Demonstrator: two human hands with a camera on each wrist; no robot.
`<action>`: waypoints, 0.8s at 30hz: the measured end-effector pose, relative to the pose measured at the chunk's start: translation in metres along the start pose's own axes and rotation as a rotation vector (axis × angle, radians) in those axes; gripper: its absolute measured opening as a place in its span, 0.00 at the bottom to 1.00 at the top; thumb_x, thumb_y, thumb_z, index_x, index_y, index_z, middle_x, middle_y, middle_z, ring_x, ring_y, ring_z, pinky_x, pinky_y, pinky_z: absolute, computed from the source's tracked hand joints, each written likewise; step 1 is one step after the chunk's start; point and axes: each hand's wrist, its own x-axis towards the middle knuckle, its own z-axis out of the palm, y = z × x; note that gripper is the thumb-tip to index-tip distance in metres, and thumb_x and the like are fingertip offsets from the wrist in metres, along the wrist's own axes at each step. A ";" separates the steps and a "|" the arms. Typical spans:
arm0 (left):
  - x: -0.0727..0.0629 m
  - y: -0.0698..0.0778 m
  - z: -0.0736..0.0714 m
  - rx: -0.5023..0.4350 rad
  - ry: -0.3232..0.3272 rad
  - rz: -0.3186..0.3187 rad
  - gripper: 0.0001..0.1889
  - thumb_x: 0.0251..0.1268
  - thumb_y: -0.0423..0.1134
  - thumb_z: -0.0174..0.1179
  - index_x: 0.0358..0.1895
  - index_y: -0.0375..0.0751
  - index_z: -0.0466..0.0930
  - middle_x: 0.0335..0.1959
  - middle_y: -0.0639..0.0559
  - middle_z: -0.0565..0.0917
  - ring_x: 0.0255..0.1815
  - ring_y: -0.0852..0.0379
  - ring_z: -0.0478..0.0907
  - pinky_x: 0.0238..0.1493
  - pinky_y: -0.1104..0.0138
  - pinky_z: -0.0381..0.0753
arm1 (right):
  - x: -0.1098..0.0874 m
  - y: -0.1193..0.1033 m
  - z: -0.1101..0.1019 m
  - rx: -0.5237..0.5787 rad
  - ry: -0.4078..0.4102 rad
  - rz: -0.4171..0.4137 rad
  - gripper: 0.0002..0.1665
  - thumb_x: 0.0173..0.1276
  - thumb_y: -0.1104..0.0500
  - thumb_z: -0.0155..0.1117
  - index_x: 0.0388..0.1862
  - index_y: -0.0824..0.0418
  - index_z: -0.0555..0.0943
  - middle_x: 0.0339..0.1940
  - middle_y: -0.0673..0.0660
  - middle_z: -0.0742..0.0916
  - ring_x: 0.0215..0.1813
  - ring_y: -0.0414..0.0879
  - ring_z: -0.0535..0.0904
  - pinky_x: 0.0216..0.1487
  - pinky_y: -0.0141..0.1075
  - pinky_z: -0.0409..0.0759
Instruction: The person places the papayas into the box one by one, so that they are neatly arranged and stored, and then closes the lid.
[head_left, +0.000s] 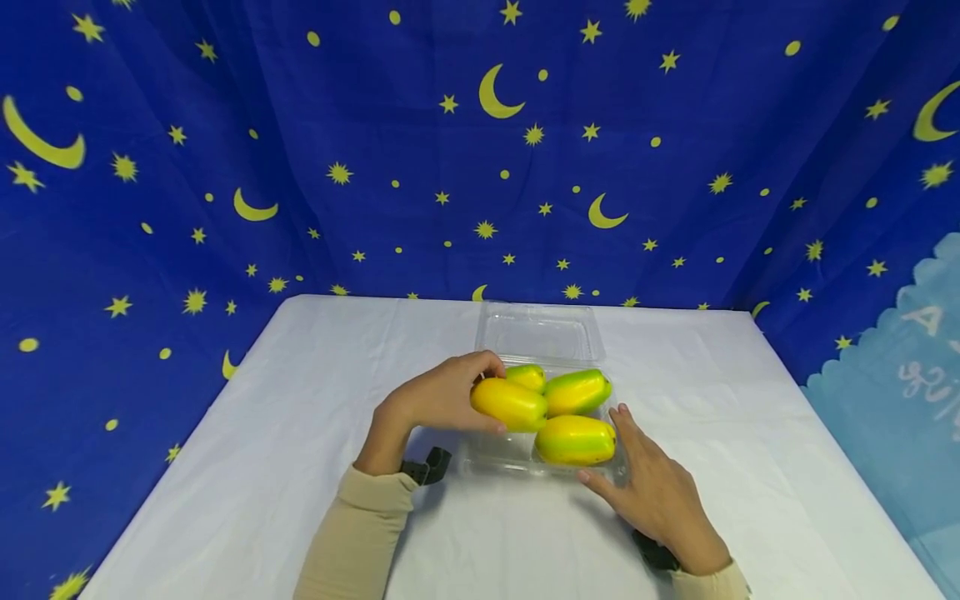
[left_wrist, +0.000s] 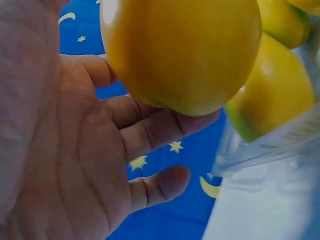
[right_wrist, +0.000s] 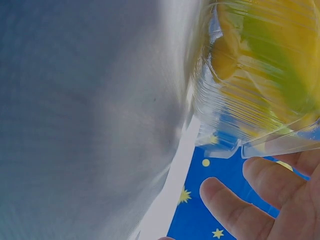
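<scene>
My left hand [head_left: 444, 395] grips a glossy yellow papaya [head_left: 510, 404], thumb on the near side and fingers curled at the far side. The held papaya is over the left part of a clear plastic clamshell box [head_left: 498, 454]. Inside the box lie a far-left papaya [head_left: 527, 377], a greener far-right papaya [head_left: 577, 392] and a near-right papaya [head_left: 576, 440]. At the box's right side is my right hand [head_left: 656, 487], thumb and fingers spread and fairly straight. Its fingertips [right_wrist: 260, 172] are close by the clear wall; whether they touch is unclear.
The box's clear lid [head_left: 538, 332] lies folded back toward the far edge of the white-covered table [head_left: 300, 400]. Blue cloth [head_left: 420, 125] with yellow moons and stars hangs behind and at the sides. A light-blue panel [head_left: 907, 375] with lettering is at right.
</scene>
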 end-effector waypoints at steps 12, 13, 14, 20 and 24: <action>-0.004 -0.016 0.037 0.023 0.168 0.058 0.37 0.46 0.60 0.77 0.59 0.59 0.70 0.57 0.64 0.76 0.54 0.62 0.76 0.57 0.61 0.79 | 0.001 0.002 -0.004 0.010 0.013 -0.019 0.64 0.59 0.19 0.55 0.81 0.58 0.55 0.82 0.60 0.61 0.71 0.65 0.72 0.52 0.63 0.80; -0.005 -0.017 0.040 0.037 0.197 0.050 0.37 0.45 0.62 0.77 0.59 0.60 0.70 0.56 0.65 0.76 0.54 0.62 0.75 0.57 0.60 0.78 | 0.001 0.002 -0.005 0.012 0.013 -0.020 0.64 0.60 0.19 0.55 0.81 0.58 0.55 0.82 0.61 0.61 0.71 0.65 0.72 0.52 0.63 0.80; -0.005 -0.018 0.042 0.051 0.222 0.041 0.38 0.44 0.63 0.77 0.59 0.61 0.70 0.56 0.66 0.76 0.53 0.62 0.75 0.57 0.59 0.77 | 0.001 0.003 -0.005 0.014 0.010 -0.017 0.64 0.60 0.19 0.55 0.82 0.57 0.55 0.82 0.60 0.61 0.71 0.65 0.72 0.52 0.63 0.80; -0.009 -0.022 0.054 0.125 0.318 -0.014 0.40 0.40 0.69 0.75 0.59 0.60 0.71 0.54 0.66 0.77 0.54 0.62 0.74 0.61 0.55 0.70 | -0.001 0.003 -0.006 0.027 0.000 0.002 0.64 0.59 0.18 0.54 0.82 0.56 0.54 0.82 0.60 0.60 0.72 0.65 0.71 0.53 0.64 0.79; -0.011 -0.024 0.057 0.202 0.343 -0.018 0.40 0.40 0.69 0.75 0.59 0.59 0.72 0.55 0.64 0.78 0.57 0.62 0.72 0.58 0.57 0.67 | 0.000 0.002 -0.003 0.029 0.009 -0.008 0.64 0.59 0.18 0.54 0.82 0.55 0.55 0.82 0.59 0.61 0.71 0.65 0.72 0.53 0.64 0.79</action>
